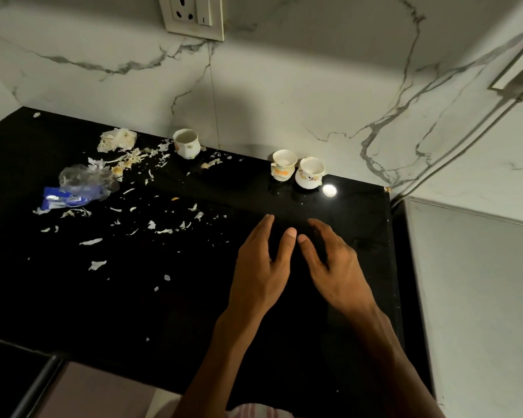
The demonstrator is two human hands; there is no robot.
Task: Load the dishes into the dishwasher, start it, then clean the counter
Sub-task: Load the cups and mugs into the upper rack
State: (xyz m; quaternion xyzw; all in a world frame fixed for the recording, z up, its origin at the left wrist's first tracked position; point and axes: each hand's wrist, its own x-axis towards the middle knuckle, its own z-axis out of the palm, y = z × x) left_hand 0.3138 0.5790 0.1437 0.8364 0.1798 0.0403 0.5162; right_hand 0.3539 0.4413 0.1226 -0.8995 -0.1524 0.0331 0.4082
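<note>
Here both hands mid-counter, cups beyond.

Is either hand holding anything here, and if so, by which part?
Nothing is held: the left hand and right hand are open above the black counter.

Two cups are standing against the wall at twelve o'clock, bare counter lying open before them; scraps and another cup are crowding ten o'clock.
</note>
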